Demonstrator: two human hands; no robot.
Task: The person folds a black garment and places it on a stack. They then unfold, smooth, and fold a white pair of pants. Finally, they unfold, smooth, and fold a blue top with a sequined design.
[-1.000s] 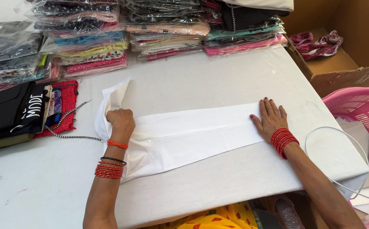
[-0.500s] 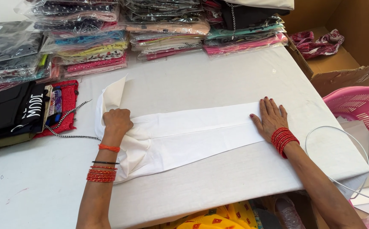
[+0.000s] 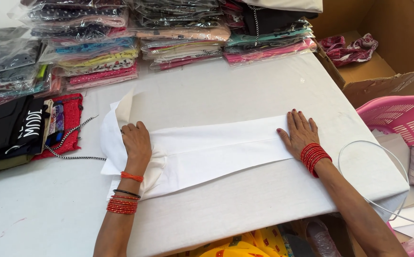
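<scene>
- As the person leans over a white-covered table, both bare hands press flat on a long folded white cloth that lies across the middle of the table, running left to right.
- The left hand rests palm down on the cloth's left part, fingers loosely curled at the fold; it grasps nothing. Just beyond it, a flap of the cloth stands turned up.
- The right hand lies on the cloth's right end, fingers spread wide and flat, holding nothing.
- Red bangles circle the right wrist; red and dark bangles circle the left forearm.
- Stacks of folded garments in clear plastic bags line the table's far edge.
- To the left lie a black garment and a red fabric piece with a black-and-white cord.
- To the right stand an open cardboard box and, nearer, a pink plastic basket.
</scene>
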